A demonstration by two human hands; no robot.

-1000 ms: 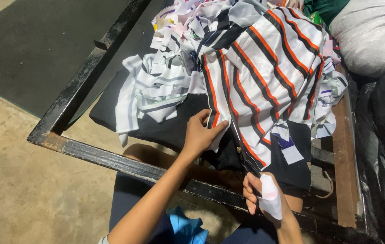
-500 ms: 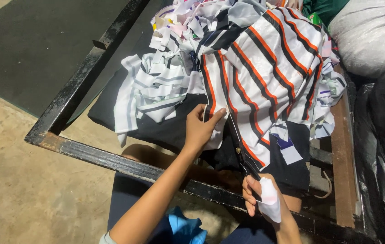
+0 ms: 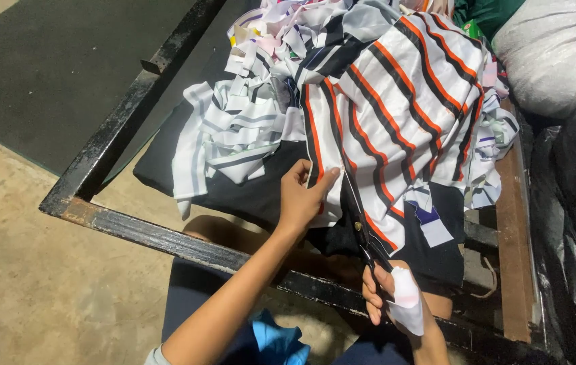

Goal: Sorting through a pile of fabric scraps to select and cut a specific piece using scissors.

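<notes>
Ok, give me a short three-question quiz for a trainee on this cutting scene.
1. True or false: the left hand pinches the striped cloth.
2. What does the right hand hold? A) scissors B) a knife C) a needle
3. What colour are the cloth's bright stripes?

Key: 1 true; 2 A; 3 orange.

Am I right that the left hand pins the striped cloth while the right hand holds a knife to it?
Not quite. The right hand holds scissors, not a knife; the head view shows the pivot screw and blades running up into the striped cloth. The left hand does pin the cloth's edge.
</notes>
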